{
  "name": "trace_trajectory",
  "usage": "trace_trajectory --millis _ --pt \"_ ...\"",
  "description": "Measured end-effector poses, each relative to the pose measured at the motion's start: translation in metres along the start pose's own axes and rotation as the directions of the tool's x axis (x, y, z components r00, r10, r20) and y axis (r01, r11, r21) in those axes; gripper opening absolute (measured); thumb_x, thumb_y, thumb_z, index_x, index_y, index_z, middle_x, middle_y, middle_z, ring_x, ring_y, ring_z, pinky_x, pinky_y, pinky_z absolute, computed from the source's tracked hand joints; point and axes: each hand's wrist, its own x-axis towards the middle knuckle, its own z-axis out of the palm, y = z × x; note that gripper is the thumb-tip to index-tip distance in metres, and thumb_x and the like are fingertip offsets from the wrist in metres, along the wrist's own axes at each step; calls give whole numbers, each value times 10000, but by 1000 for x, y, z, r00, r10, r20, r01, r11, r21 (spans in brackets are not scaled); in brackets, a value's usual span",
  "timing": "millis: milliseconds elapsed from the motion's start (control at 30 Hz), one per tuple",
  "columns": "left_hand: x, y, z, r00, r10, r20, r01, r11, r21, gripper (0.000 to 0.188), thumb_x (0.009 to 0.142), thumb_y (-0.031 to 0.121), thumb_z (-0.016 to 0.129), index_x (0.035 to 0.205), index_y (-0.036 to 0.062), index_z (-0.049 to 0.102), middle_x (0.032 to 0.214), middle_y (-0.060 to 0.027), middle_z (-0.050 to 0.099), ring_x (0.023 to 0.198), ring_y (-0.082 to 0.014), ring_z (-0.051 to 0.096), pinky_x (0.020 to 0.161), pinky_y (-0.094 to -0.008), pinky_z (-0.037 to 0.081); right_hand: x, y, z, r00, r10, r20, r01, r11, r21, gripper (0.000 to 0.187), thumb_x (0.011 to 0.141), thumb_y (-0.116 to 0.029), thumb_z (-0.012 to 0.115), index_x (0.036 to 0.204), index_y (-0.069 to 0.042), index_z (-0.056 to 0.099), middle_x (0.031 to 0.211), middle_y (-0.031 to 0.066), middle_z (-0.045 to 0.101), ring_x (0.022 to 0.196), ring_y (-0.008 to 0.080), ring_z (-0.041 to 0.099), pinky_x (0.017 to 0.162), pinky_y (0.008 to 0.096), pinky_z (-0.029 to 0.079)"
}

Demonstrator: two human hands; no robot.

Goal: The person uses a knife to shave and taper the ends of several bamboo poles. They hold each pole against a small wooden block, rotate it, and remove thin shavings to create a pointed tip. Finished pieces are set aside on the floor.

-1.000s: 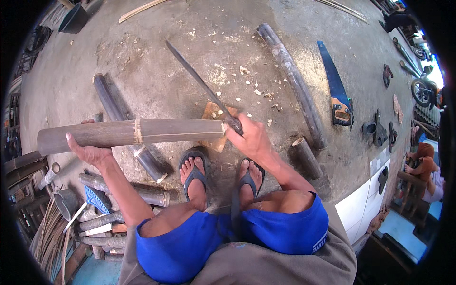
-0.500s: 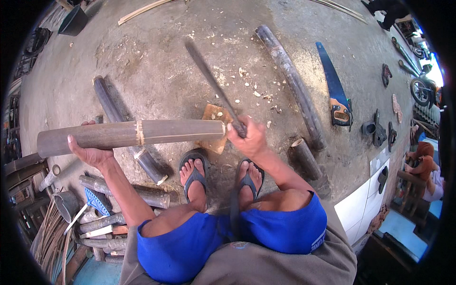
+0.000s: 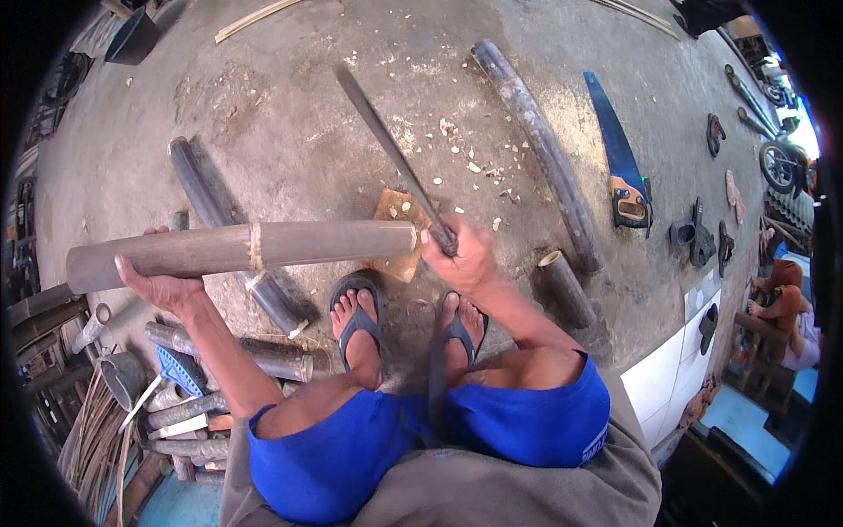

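Observation:
A thick brown bamboo tube [image 3: 193, 250], with one pale node ring near its middle, lies level across my view. My left hand [image 3: 162, 285] grips it from below near its left end, thumb on the near side and fingertips showing beyond. My right hand [image 3: 461, 255] is closed round the handle of a long dark machete [image 3: 386, 136] by the tube's right end. The blade slants away up and to the left. Below the tube's right end, a square wooden block [image 3: 399, 208] rests on the floor, partly hidden by the tube.
Beyond lie a dark bamboo pole [image 3: 540, 140], a handsaw [image 3: 619, 145], and a short bamboo piece [image 3: 565, 288]. Another pole [image 3: 200, 180] is on the left. Pale chips [image 3: 474, 167] litter the concrete. Cut bamboo [image 3: 189, 408] is piled at lower left; a person [image 3: 786, 303] sits far right.
Both hands keep their grips. The bamboo tube and my left hand have shifted very slightly left, and the machete blade's tip has moved slightly up and left.

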Motion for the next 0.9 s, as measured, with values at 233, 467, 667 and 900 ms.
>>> trace_trajectory --millis 233,467,667,900 --pt "7 -3 -7 998 -6 61 8 999 -32 668 823 611 649 1108 11 581 948 -173 668 916 -301 655 840 -449 537 -2 50 13 890 318 326 -181 904 -388 366 894 -346 646 991 6 670 837 279 701 822 475 705 741 573 548" --pt "9 -5 -11 987 -37 154 48 996 -73 748 803 634 640 1155 -25 600 968 -186 663 919 -317 659 840 -453 542 -18 74 19 927 248 280 -98 883 -459 377 908 -352 655 998 14 664 758 296 658 746 485 696 671 575 523" --pt "-4 11 -12 999 -43 10 44 993 -108 799 806 682 599 1259 25 551 987 -197 651 904 -335 663 808 -469 557 -17 88 26 851 375 368 -220 890 -400 378 900 -339 665 1010 22 664 824 283 697 806 485 696 736 561 555" --pt "2 3 -11 998 -11 56 16 995 -97 804 796 737 597 1204 46 536 939 -203 644 853 -341 661 772 -463 562 -2 -8 -16 953 199 230 -158 970 -183 422 898 -377 650 1036 20 673 870 315 692 891 481 704 775 566 545"
